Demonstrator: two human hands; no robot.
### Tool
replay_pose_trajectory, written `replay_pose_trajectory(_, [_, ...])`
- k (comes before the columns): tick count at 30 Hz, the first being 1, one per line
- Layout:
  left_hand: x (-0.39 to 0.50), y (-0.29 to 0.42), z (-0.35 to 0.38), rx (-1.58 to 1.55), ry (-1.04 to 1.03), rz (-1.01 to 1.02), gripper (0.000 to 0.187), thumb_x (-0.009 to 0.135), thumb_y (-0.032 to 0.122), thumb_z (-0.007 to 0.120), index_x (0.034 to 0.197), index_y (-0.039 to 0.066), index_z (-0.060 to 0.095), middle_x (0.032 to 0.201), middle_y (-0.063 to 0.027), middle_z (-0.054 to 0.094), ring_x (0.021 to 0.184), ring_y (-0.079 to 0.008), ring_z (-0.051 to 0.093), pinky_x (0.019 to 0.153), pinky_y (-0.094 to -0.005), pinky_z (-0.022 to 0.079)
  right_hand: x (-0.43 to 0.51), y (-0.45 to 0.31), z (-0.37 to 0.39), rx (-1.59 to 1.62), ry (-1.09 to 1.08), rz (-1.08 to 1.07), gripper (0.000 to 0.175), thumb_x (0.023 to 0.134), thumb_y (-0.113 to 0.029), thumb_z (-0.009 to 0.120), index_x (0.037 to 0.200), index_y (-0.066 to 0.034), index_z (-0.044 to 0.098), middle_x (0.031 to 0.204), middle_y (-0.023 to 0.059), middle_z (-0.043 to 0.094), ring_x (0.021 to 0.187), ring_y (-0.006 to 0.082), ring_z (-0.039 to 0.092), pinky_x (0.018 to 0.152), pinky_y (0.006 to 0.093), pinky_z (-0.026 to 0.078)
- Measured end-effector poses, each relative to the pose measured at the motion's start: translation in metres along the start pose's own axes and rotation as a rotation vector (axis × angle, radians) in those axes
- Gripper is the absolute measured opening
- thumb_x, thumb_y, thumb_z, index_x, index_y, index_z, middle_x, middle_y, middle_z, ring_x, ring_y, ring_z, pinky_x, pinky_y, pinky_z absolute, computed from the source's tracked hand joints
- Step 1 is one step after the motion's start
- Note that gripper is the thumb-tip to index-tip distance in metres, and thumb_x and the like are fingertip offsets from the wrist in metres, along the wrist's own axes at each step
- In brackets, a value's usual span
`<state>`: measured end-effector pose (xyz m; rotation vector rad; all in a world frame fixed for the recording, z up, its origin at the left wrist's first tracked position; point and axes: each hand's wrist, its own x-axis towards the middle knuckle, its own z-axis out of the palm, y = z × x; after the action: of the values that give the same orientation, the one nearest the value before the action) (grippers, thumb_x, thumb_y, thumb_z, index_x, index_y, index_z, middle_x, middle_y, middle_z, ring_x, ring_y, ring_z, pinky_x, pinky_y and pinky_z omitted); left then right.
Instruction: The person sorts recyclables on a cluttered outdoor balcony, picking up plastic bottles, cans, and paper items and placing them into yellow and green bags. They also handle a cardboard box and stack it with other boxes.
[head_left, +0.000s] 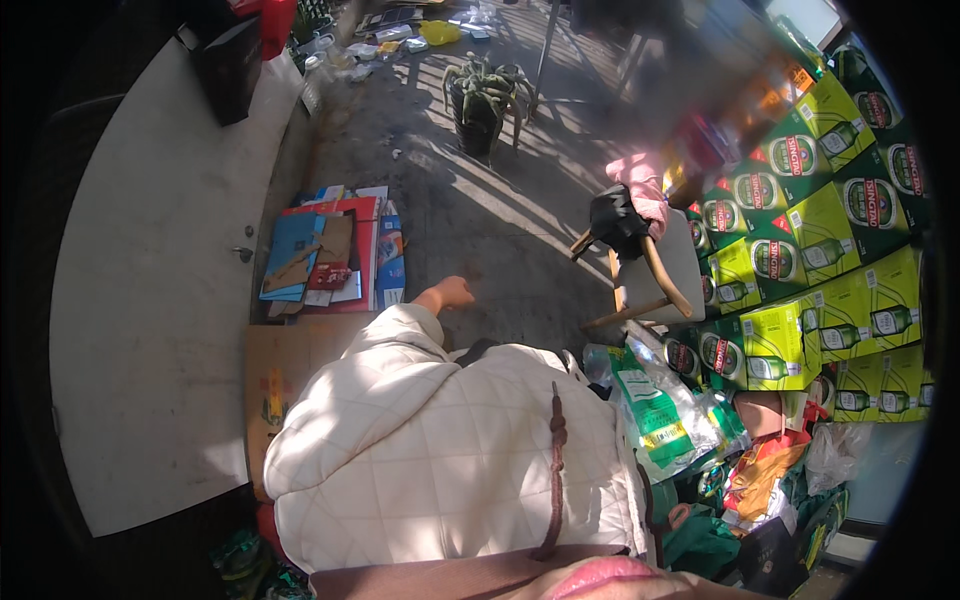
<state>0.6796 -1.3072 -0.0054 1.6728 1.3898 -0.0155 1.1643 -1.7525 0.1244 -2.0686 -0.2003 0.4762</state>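
My left hand (452, 293) reaches forward from a cream quilted sleeve, above the grey floor (510, 262). Its fingers look curled, and its palm side is hidden. My right hand is out of view. Nearest to the left hand, on its left, lies a flattened pile of cardboard and paper packaging with a blue folder (289, 251), a red sheet (365, 255) and a torn brown cardboard piece (330, 244). Below that pile, a brown cardboard box (274, 367) is partly covered by my sleeve.
On the right, a wooden-armed chair (679, 262) holds a black item (619, 217) and a pink cloth (641, 184). Stacked Tsingtao beer cartons (810, 202) rise behind it. Plastic bags (660, 412) lie below. A potted plant (480, 112) stands ahead; a white door (165, 285) is left.
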Motion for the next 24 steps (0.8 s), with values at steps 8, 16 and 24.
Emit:
replay_pose_trajectory(8, [0.04,-0.162,0.001,0.479,0.193,0.109,0.025,0.075,0.023,0.059,0.087,0.003,0.068,0.087,-0.0134,0.066,0.074,-0.0282,0.064,0.065,-0.0366,0.051,0.013,-0.021,0.02,0.158,-0.085,0.098,0.03,0.082,-0.022,0.062,0.106,-0.0053,0.053,0.093,0.0063,0.061,0.078,0.0156,0.056,0.064,0.0285,0.046])
replay_pose_trajectory(16, [-0.002,-0.076,-0.011,-0.44,0.055,-0.181,0.028,0.076,0.025,0.064,0.09,0.0,0.065,0.075,-0.0125,0.063,0.057,-0.0233,0.058,0.053,-0.0347,0.049,0.072,-0.066,-0.04,0.406,-0.048,0.102,0.024,0.084,-0.02,0.061,0.102,-0.0046,0.055,0.089,0.005,0.063,0.073,0.0138,0.057,0.061,0.0268,0.046])
replay_pose_trajectory(24, [0.022,0.108,-0.191,-0.238,0.26,0.256,0.054,0.072,0.026,0.068,0.117,0.003,0.051,0.098,-0.0137,0.061,0.091,-0.0236,0.059,0.079,-0.0338,0.047,0.274,-0.411,-0.034,0.829,-0.161,-0.511,0.019,0.087,-0.016,0.056,0.103,-0.0037,0.055,0.086,0.0066,0.062,0.068,0.0129,0.056,0.057,0.0239,0.046])
